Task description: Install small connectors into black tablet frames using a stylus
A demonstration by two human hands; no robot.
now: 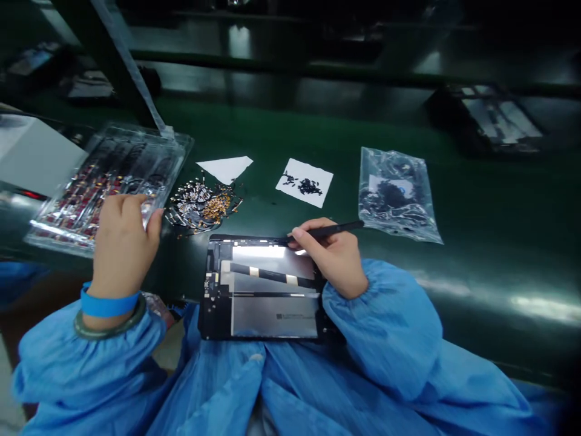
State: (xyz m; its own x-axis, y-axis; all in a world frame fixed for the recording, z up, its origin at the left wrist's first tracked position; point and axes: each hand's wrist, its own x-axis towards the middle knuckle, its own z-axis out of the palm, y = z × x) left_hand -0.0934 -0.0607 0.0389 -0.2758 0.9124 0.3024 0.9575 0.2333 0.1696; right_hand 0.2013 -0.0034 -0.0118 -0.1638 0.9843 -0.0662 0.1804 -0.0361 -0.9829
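Note:
An opened tablet back (263, 290) lies at the near edge of the green bench, metal shields and a black ribbon strip showing inside. My right hand (333, 257) rests on its upper right corner, holding a slim black tool (333, 229) like a pen, tip pointing left toward the tablet's top edge. My left hand (122, 239) reaches over to the clear plastic tray (106, 181) of small parts at the left, fingers curled on its near right corner. Both arms wear blue sleeves; the left wrist carries a blue band and a green bangle.
A heap of small gold and black flex parts (202, 207) lies beside the tray. Behind are a white paper scrap (226, 168), a paper with tiny black screws (304, 181), and a clear bag of black parts (396, 194). A dark device (492, 121) sits far right.

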